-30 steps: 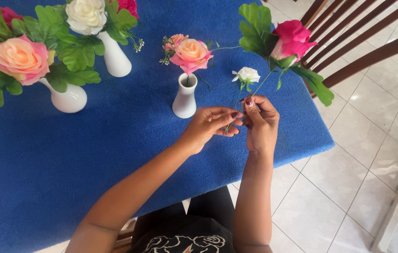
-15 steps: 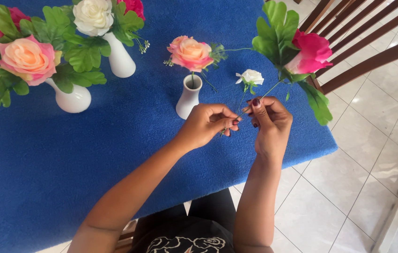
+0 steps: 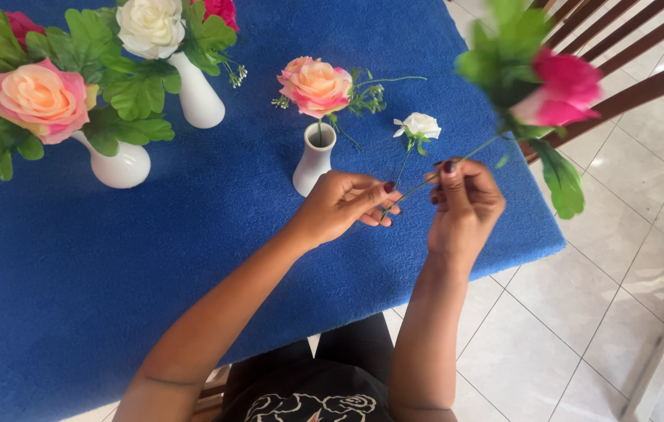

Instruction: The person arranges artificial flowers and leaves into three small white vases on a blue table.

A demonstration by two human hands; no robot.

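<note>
Head view: three white vases stand on the blue-covered bench (image 3: 191,258). A slim vase (image 3: 314,160) near the middle holds one peach rose (image 3: 316,84); a round vase (image 3: 117,164) and a tall vase (image 3: 195,98) toward the far left corner hold mixed bouquets. One small white rose (image 3: 419,125) lies loose by the right edge. Both grips are pinched shut on a pink rose stem (image 3: 426,181): left hand (image 3: 344,207) at its lower end, right hand (image 3: 465,205) higher up, above the bench's right edge.
</note>
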